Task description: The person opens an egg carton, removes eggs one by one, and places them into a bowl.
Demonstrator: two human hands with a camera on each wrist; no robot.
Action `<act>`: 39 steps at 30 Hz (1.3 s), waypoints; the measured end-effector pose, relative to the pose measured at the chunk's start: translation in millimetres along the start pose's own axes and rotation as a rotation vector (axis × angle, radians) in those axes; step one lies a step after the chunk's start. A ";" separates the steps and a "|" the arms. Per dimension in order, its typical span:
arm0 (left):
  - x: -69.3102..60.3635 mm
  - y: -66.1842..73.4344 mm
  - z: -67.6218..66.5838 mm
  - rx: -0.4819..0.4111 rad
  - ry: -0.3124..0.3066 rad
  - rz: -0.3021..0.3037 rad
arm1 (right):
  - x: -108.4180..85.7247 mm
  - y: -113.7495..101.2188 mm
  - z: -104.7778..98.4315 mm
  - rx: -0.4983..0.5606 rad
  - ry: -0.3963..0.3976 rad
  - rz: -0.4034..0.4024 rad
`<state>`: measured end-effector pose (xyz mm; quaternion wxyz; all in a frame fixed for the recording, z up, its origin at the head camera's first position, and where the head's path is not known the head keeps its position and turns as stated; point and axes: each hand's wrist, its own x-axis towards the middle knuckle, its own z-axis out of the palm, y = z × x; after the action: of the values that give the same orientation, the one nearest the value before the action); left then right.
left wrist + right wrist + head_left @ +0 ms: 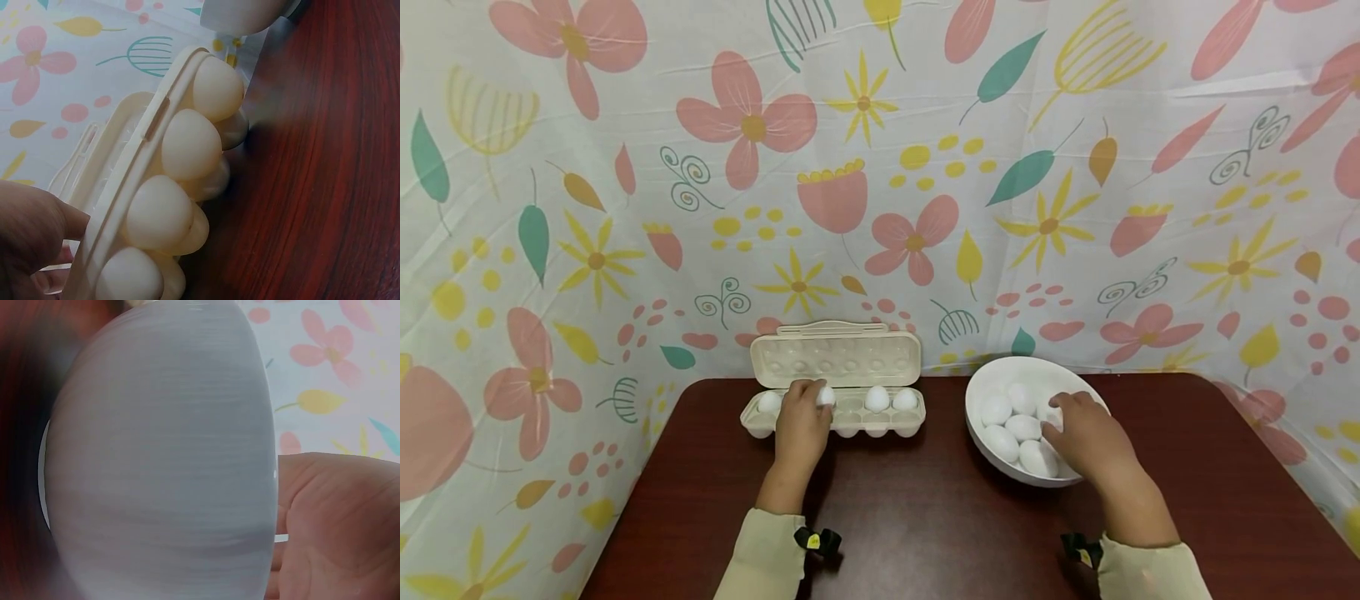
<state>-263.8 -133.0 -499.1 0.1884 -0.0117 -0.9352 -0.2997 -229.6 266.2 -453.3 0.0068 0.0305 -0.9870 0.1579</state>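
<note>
An open cream egg carton point(835, 337) holds several white eggs point(877, 399). The left hand point(802, 425) is over its left half, finger and thumb around an egg point(826, 397). In the left wrist view, that hand point(31, 237) is beside the carton's rim point(128, 165), near a row of eggs point(159, 212). To the right is a white bowl point(981, 442) with several eggs point(1023, 427). Inside its right side, the right hand point(1093, 442) has thumb and fingers around a partly hidden egg. The bowl's wall point(162, 450) hides the fingertips of that hand point(344, 519) in the right wrist view.
Carton and bowl stand near the back edge of a dark red-brown table point(917, 517). A white cloth point(850, 167) with flowers and leaves hangs behind. The carton's lid leans back, upright, towards the cloth.
</note>
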 end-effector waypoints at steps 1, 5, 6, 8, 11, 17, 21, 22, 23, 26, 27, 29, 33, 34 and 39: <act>-0.2 0.2 -0.1 -0.002 0.003 0.001 | -0.4 -0.5 -0.1 0.004 0.017 -0.007; -0.8 1.8 -1.6 -0.018 0.021 0.010 | -1.6 -3.2 -0.6 0.019 0.084 -0.043; -1.0 2.3 -2.1 -0.023 0.026 0.014 | -1.9 -4.2 -0.7 0.023 0.099 -0.051; -1.6 2.9 -3.0 -0.036 0.035 0.022 | -3.0 -7.3 -1.0 0.027 0.130 -0.067; -2.4 5.1 -4.6 -0.069 0.054 0.040 | -3.6 -12.2 -1.5 0.030 0.168 -0.086; -3.1 14.3 -9.1 -0.137 0.078 0.054 | -2.7 -19.9 -2.1 0.059 0.236 -0.147; -4.4 23.7 -12.8 -0.182 0.069 0.031 | -2.5 -24.4 -1.3 0.106 0.251 -0.199; -4.9 26.3 -13.5 -0.190 0.064 0.026 | -2.7 -25.8 -1.0 0.118 0.253 -0.211; -5.4 29.0 -13.9 -0.195 0.059 0.023 | -2.7 -27.0 -0.2 0.128 0.255 -0.223; -8.3 37.0 -14.4 -0.200 0.039 0.028 | -3.4 -31.4 2.9 0.155 0.272 -0.269; -9.5 40.0 -14.2 -0.204 0.030 0.032 | -3.5 -32.9 4.0 0.163 0.278 -0.287; -12.3 45.8 -13.7 -0.206 0.017 0.054 | -3.8 -36.3 6.1 0.178 0.285 -0.321; -18.1 56.8 -11.8 -0.217 -0.003 0.110 | -3.7 -42.2 10.2 0.194 0.286 -0.368; -19.4 59.0 -11.2 -0.218 -0.008 0.121 | -3.6 -43.4 11.2 0.193 0.288 -0.377; -24.1 68.0 -9.0 -0.236 -0.023 0.164 | -3.4 -50.1 15.7 0.198 0.330 -0.445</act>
<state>-229.1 -80.1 -463.2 0.1987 -0.1138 -0.8916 -0.3908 -223.2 214.0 -452.7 0.1988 0.2208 -0.9213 0.2509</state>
